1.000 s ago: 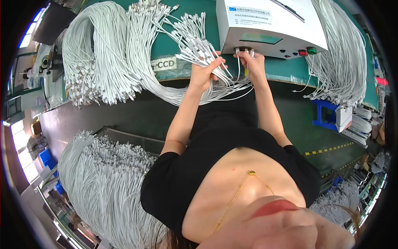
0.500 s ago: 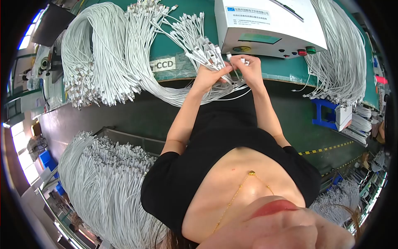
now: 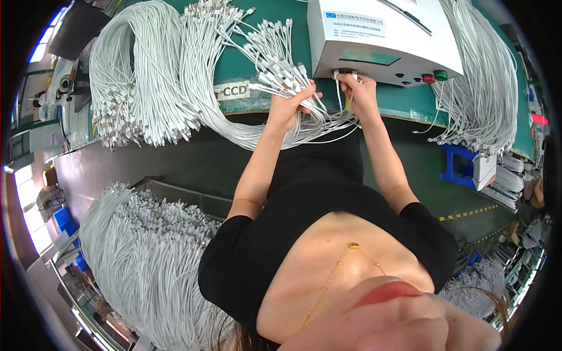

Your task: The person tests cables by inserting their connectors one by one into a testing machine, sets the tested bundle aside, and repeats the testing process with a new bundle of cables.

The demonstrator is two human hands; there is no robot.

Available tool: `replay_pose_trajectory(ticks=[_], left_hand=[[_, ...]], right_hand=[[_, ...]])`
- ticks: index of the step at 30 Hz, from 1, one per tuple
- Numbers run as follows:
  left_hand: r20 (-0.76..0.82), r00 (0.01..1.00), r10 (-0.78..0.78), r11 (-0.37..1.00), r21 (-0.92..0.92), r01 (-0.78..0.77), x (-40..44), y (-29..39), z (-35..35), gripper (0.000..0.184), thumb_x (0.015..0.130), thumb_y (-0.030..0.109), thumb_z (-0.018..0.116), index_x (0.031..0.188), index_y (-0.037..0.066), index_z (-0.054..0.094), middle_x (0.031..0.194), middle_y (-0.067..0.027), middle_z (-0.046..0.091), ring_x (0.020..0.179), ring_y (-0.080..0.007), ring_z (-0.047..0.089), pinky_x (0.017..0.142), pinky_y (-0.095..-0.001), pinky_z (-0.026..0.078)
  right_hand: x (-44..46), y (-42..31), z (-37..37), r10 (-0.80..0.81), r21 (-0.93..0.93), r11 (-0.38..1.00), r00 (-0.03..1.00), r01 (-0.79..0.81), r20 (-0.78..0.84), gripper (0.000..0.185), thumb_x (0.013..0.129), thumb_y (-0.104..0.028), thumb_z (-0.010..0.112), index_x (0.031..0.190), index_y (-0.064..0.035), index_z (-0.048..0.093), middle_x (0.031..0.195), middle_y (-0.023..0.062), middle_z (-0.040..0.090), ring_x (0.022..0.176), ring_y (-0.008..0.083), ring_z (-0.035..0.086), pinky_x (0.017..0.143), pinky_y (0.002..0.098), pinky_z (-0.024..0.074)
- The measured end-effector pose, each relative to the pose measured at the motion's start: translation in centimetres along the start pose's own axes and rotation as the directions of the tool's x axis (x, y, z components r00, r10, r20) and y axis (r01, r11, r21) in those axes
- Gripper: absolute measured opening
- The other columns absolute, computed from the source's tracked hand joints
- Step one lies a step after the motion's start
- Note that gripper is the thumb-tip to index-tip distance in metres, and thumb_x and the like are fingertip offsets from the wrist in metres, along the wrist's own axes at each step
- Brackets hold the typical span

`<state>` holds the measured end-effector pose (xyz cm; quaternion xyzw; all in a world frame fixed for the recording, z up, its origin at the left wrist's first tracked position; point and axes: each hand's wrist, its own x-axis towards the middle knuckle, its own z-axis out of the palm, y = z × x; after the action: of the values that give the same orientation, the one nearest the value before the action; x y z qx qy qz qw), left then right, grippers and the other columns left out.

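Observation:
My left hand (image 3: 288,107) is closed round a bunch of white USB cables (image 3: 280,79), whose plugs fan out above the fingers. At the front of the white tester box (image 3: 374,44), my right hand (image 3: 360,93) pinches a cable plug (image 3: 355,76) against the lower face. Just left of those fingers, another white plug (image 3: 336,75) sits at the same face, its cord hanging down. The fingers partly hide the sockets. Below both hands, loose cable lengths (image 3: 249,136) droop over the table edge.
Thick cable bundles (image 3: 155,70) drape over the green table (image 3: 239,55) at left, with another bundle (image 3: 477,76) at right. Behind my left side stands a large cable heap (image 3: 146,257). A blue stool (image 3: 456,161) is below the right table edge. A pen (image 3: 413,17) lies on the tester.
My right hand has moved up from beside the left hand to the tester's front, bringing plugs to its face. The left hand has shifted slightly away, still gripping the bunch.

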<state>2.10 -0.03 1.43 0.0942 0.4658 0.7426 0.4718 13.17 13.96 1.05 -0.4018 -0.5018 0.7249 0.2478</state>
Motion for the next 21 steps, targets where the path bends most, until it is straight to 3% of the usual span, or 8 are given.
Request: replay_pose_trajectory(ticks=[4, 6, 7, 8, 14, 16, 17, 21], left_hand=[[0.058, 0.998, 0.019, 0.995, 0.098, -0.025, 0.2, -0.7, -0.6, 0.024, 0.071, 0.003, 0.071, 0.090, 0.001, 0.056, 0.074, -0.0042, 0.061, 0.065, -0.0138, 0.064, 0.037, -0.0167, 0.041], [0.085, 0.996, 0.024, 0.989, 0.146, -0.037, 0.3, -0.8, -0.5, 0.025, 0.069, 0.002, 0.072, 0.088, 0.002, 0.057, 0.074, -0.0035, 0.061, 0.064, -0.0124, 0.063, 0.037, -0.0167, 0.041], [0.092, 0.996, 0.006, 0.987, 0.157, -0.020, 0.3, -0.8, -0.2, 0.026, 0.067, 0.001, 0.074, 0.086, 0.002, 0.057, 0.074, -0.0033, 0.061, 0.062, -0.0113, 0.061, 0.037, -0.0170, 0.041], [0.098, 0.995, -0.014, 0.986, 0.168, -0.003, 0.3, -0.9, 0.0, 0.026, 0.065, 0.001, 0.075, 0.084, 0.003, 0.058, 0.073, -0.0031, 0.061, 0.060, -0.0103, 0.060, 0.037, -0.0174, 0.040], [0.147, 0.987, -0.067, 0.970, 0.241, 0.030, 0.0, -1.4, 0.3, 0.030, 0.066, -0.002, 0.073, 0.093, 0.000, 0.057, 0.078, -0.0055, 0.061, 0.065, -0.0124, 0.062, 0.040, -0.0205, 0.047], [0.113, 0.990, -0.088, 0.988, 0.133, 0.072, 0.0, -1.6, 0.1, 0.030, 0.069, -0.003, 0.071, 0.095, -0.001, 0.056, 0.080, -0.0066, 0.061, 0.071, -0.0150, 0.064, 0.042, -0.0209, 0.049], [0.111, 0.991, -0.071, 0.992, 0.111, 0.058, 0.0, -1.7, -0.3, 0.028, 0.071, -0.003, 0.068, 0.096, -0.001, 0.054, 0.081, -0.0078, 0.061, 0.073, -0.0173, 0.065, 0.043, -0.0202, 0.050], [0.072, 0.997, 0.026, 0.996, 0.086, -0.033, 0.0, -1.4, -0.6, 0.024, 0.077, 0.004, 0.067, 0.094, -0.001, 0.052, 0.079, -0.0094, 0.061, 0.068, -0.0176, 0.065, 0.040, -0.0174, 0.048]], right_hand=[[0.0, 0.4, 0.2, -0.012, -0.036, 0.999, 1.000, 0.012, -0.002, 0.016, 0.072, -0.010, 0.063, 0.066, 0.0043, 0.061, 0.059, 0.0049, 0.058, 0.053, 0.0076, 0.050, 0.050, 0.0210, 0.0375], [-0.8, 0.4, 0.4, -0.292, -0.269, 0.906, 0.942, 0.328, 0.163, 0.018, 0.074, -0.009, 0.059, 0.071, 0.0073, 0.064, 0.071, 0.0106, 0.065, 0.067, 0.0124, 0.059, 0.066, 0.0248, 0.0462], [-1.3, 0.0, 0.2, -0.213, -0.285, 0.916, 0.945, 0.282, 0.250, 0.017, 0.073, -0.008, 0.057, 0.076, 0.0064, 0.066, 0.080, 0.0128, 0.067, 0.075, 0.0148, 0.061, 0.075, 0.0274, 0.0470], [-2.0, 0.1, 0.7, -0.270, -0.255, 0.904, 0.921, 0.343, 0.282, 0.018, 0.078, -0.010, 0.057, 0.074, 0.0063, 0.065, 0.072, 0.0058, 0.065, 0.061, 0.0052, 0.050, 0.056, 0.0202, 0.0402], [-2.3, 0.3, 0.7, -0.224, -0.225, 0.932, 0.938, 0.285, 0.263, 0.017, 0.078, -0.012, 0.063, 0.081, 0.0046, 0.066, 0.065, 0.0000, 0.058, 0.057, 0.0034, 0.046, 0.051, 0.0191, 0.0351], [-1.5, 0.5, 0.0, -0.102, -0.089, 0.989, 0.985, 0.115, 0.140, 0.019, 0.075, -0.014, 0.066, 0.080, 0.0043, 0.067, 0.062, 0.0005, 0.058, 0.055, 0.0049, 0.048, 0.050, 0.0197, 0.0363], [-1.2, 0.4, -0.5, 0.017, -0.063, 0.998, 0.995, -0.011, 0.096, 0.017, 0.075, -0.014, 0.065, 0.079, 0.0028, 0.068, 0.059, -0.0011, 0.055, 0.050, 0.0028, 0.041, 0.045, 0.0187, 0.0282], [-1.1, 0.1, 0.0, -0.007, -0.021, 1.000, 0.999, 0.008, 0.047, 0.016, 0.074, -0.014, 0.065, 0.076, 0.0019, 0.067, 0.056, -0.0015, 0.052, 0.049, 0.0025, 0.038, 0.044, 0.0193, 0.0237]])
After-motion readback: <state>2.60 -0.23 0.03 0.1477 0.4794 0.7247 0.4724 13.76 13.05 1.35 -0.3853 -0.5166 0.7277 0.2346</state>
